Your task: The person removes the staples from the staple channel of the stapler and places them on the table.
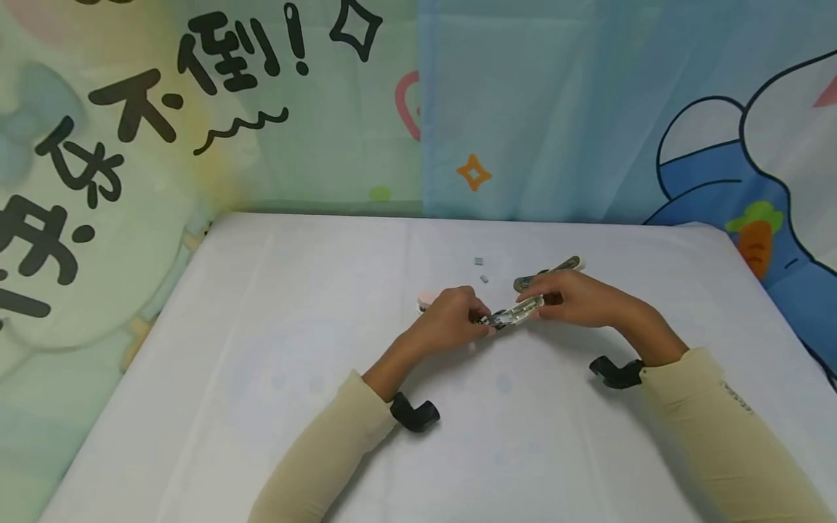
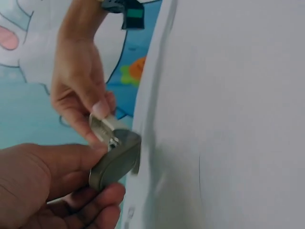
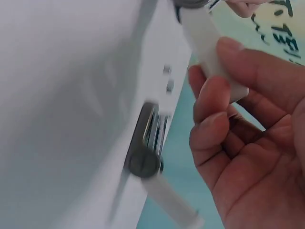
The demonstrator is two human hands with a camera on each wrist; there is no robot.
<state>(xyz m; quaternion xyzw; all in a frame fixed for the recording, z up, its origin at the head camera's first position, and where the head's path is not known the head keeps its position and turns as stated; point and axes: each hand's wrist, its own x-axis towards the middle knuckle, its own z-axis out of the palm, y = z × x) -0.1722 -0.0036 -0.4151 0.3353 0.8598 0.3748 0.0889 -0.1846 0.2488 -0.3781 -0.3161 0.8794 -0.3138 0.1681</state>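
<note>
Both hands hold one small stapler [image 1: 518, 312] with a dark grey part and a pale arm, folded open, over the table. My left hand [image 1: 451, 319] pinches its dark grey end [image 2: 114, 167] between thumb and fingers. The thumb and curled fingers of my right hand [image 1: 575, 298] grip the pale arm [image 3: 205, 47]. Just beyond the right hand lies a second, similar stapler [image 3: 144, 163], its pale arm swung out from the dark body and metal rail. Two small grey strips of staples [image 1: 479, 261] lie behind the hands.
A pinkish item [image 1: 426, 299], partly hidden by the left hand, sits on the white-covered table [image 1: 294, 436]. Printed curtains [image 1: 510, 109] hang behind the table's far edge. Each wrist carries a black mount [image 1: 415, 414].
</note>
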